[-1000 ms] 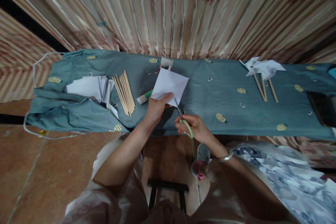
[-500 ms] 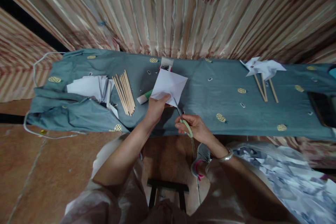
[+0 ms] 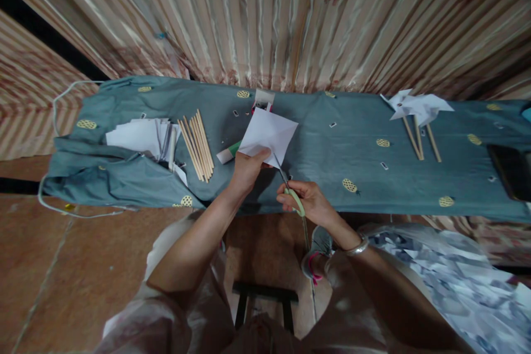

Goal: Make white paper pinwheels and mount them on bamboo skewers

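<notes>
A white square of paper point(image 3: 271, 131) is pinched at its near-left edge by my left hand point(image 3: 248, 168), thumb on top. My right hand point(image 3: 307, 199) grips scissors point(image 3: 295, 201) with pale green handles. Their blades reach over the near corner of the paper, pointing away from me. Beyond the sheet, a small open box point(image 3: 262, 100) with dark contents is partly covered by it. A green and white tube-like item point(image 3: 229, 152) lies left of the paper, its far end hidden beneath it.
The narrow table has a teal cloth point(image 3: 319, 155). Wooden sticks point(image 3: 196, 146) and a stack of white paper point(image 3: 135, 138) lie left. White paper pinwheels point(image 3: 421, 108) on sticks and a dark phone point(image 3: 508, 171) lie right. A bag of paper pieces point(image 3: 452, 282) stands below right.
Both hands, the paper and the scissors stay almost in place. The view has shifted very slightly.
</notes>
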The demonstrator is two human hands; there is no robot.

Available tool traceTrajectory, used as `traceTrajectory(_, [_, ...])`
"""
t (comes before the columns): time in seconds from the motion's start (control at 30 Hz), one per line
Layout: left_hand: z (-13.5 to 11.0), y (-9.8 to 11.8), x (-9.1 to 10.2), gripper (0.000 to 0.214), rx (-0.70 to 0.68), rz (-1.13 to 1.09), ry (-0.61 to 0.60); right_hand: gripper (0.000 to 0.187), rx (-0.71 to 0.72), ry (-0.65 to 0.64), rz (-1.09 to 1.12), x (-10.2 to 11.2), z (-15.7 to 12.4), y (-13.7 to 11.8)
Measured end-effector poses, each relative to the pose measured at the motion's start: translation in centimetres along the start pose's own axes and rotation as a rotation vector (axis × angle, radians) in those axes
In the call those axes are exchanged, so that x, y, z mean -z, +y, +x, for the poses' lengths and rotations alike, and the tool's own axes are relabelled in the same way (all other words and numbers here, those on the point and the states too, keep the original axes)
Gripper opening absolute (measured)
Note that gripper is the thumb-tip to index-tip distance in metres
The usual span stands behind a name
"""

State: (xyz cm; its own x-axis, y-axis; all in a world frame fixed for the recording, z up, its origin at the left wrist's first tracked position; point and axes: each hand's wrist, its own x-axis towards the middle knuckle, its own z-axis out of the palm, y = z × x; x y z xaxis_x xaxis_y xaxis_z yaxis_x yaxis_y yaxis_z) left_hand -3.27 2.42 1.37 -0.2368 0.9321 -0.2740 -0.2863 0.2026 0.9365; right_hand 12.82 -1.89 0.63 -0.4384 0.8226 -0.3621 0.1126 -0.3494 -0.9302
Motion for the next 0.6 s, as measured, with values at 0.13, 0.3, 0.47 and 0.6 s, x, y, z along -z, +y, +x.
traceTrajectory(0.13, [-0.14, 0.03, -0.02, 0.019, -0.007, 0.005, -0.008, 0.034, 0.004, 0.003, -0.009, 0.05, 0.02, 0.14])
traceTrajectory(0.3, [-0.33, -0.19, -0.15, 0.019, -0.034, 0.019, -0.012, 0.033, 0.01, 0.008, -0.022, 0.17, 0.05, 0.37])
traceTrajectory(0.47, [-0.05, -0.59, -0.13, 0.019, -0.063, -0.006, -0.009, 0.036, -0.005, 0.01, -0.027, 0.14, 0.12, 0.31])
traceTrajectory(0.6, [0.15, -0.86, -0.11, 0.018, -0.075, -0.001, -0.007, 0.037, -0.022, 0.017, -0.031, 0.13, 0.17, 0.21])
